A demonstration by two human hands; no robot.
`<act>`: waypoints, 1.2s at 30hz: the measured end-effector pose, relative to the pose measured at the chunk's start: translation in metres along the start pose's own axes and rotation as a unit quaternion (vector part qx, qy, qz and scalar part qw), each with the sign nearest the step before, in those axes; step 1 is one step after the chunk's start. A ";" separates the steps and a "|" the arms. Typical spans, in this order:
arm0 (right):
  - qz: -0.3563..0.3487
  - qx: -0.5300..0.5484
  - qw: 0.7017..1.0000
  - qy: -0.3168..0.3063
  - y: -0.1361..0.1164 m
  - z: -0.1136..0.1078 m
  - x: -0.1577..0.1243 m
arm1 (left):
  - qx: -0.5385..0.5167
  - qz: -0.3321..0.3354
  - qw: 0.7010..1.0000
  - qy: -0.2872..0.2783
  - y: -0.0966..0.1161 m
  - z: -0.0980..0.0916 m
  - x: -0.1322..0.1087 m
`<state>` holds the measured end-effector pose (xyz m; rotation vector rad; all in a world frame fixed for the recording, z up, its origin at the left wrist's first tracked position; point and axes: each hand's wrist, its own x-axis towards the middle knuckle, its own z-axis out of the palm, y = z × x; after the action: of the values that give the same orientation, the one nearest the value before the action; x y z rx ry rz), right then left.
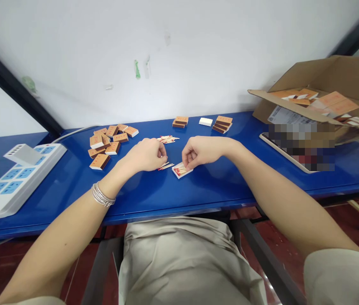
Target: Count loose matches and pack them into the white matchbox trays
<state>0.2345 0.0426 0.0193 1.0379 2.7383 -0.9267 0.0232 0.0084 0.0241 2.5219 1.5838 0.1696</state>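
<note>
My left hand (152, 154) is closed, thumb and fingertips pinched at a few loose red-tipped matches (166, 167) low over the table. Just to its right lies a small white matchbox tray (177, 176), partly filled with matches (182, 170). My right hand (200, 151) reaches over the tray from the right, fingers curled and pinched on matches at its far end. The fingertips partly cover the tray. Behind my left hand a further pile of matches (169, 139) is spread on the blue table (147, 190).
Several orange-and-brown matchboxes (112, 148) are heaped at the left. Near the wall stand two matchbox stacks (181, 121) (222, 123) and a white tray (205, 122). A power strip (23, 182) lies far left; a cardboard box (293, 106) of matchboxes and a flat blurred object (287, 154) sit right.
</note>
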 end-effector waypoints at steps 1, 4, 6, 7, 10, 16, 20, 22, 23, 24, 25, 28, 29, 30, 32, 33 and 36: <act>-0.002 0.005 1.000 -0.002 0.000 0.000 0.000 | 0.000 -0.001 1.000 -0.001 -0.001 -0.001 0.000; -0.010 0.023 1.000 -0.006 -0.002 0.000 0.001 | 0.000 -0.004 1.000 -0.009 -0.003 -0.002 0.000; -0.015 0.029 0.999 0.002 -0.003 0.000 0.001 | 0.001 -0.006 1.000 -0.021 -0.005 -0.003 -0.001; -0.018 0.029 0.999 0.012 -0.003 0.000 0.001 | 0.002 -0.004 1.000 -0.029 -0.005 -0.004 -0.001; -0.035 0.033 0.996 0.076 -0.005 0.003 0.005 | 0.002 0.003 0.998 -0.058 -0.005 -0.006 -0.003; -0.071 0.056 0.974 0.209 0.001 0.019 0.026 | 0.008 0.015 0.996 -0.082 -0.002 -0.008 -0.005; -0.075 0.086 0.977 0.182 0.012 0.023 0.036 | 0.027 -0.001 0.997 -0.078 0.001 -0.006 -0.006; -0.076 0.109 0.979 0.153 0.016 0.023 0.037 | 0.032 -0.008 0.996 -0.078 0.002 -0.005 -0.006; -0.076 0.115 0.980 0.142 0.017 0.022 0.037 | 0.033 -0.010 0.996 -0.077 0.002 -0.004 -0.006; -0.076 0.117 0.981 0.134 0.018 0.021 0.036 | 0.034 -0.010 0.996 -0.076 0.002 -0.003 -0.006; -0.075 0.114 0.982 0.130 0.018 0.021 0.036 | 0.034 -0.009 0.997 -0.074 0.002 -0.001 -0.005; -0.078 0.092 0.984 0.135 0.018 0.021 0.036 | 0.035 0.013 0.997 -0.063 0.002 0.004 -0.003; -0.081 0.085 0.984 0.138 0.018 0.021 0.036 | 0.036 0.023 0.997 -0.059 0.002 0.006 -0.002; -0.083 0.079 0.983 0.142 0.018 0.022 0.036 | 0.038 0.032 0.997 -0.056 0.003 0.007 -0.001; -0.085 0.071 0.982 0.151 0.018 0.022 0.037 | 0.038 0.045 0.997 -0.052 0.003 0.009 0.001; -0.084 0.067 0.982 0.155 0.018 0.021 0.037 | 0.035 0.049 0.997 -0.050 0.003 0.009 0.001; -0.081 0.055 0.982 0.161 0.017 0.020 0.036 | 0.016 0.047 0.998 -0.034 0.000 0.004 0.002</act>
<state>0.2152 0.0623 -0.0156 1.0819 3.1082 -1.0236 0.0243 0.0097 0.0200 2.5997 1.4559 0.0693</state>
